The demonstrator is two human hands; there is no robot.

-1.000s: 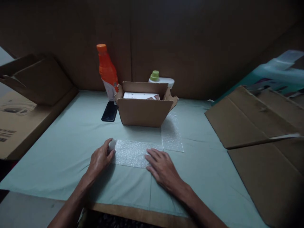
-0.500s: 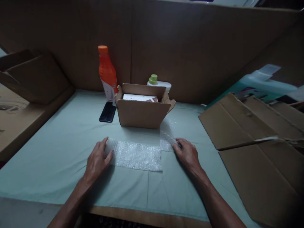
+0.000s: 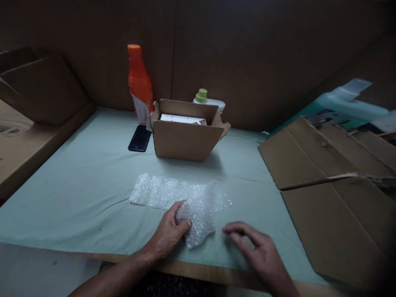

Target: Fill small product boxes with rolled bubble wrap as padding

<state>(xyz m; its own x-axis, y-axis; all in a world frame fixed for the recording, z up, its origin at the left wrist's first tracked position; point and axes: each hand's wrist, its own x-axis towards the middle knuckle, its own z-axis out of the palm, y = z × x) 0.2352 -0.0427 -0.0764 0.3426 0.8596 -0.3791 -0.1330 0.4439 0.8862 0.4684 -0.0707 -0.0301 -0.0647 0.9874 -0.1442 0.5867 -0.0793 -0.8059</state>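
Clear bubble wrap (image 3: 199, 225) was pinched at its left edge by the left grip (image 3: 169, 232); nothing was held in the loosely curled right grip (image 3: 256, 249). Probably featherlight, squishy stuff, best grabbed by edges.

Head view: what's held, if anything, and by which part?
The left hand grips a bubble-wrap sheet by its left edge; the right hand holds nothing.

Your right hand (image 3: 258, 246) looks blurred; the cardboard box (image 3: 187, 141) hides the white bottle's (image 3: 215, 103) lower part from you.
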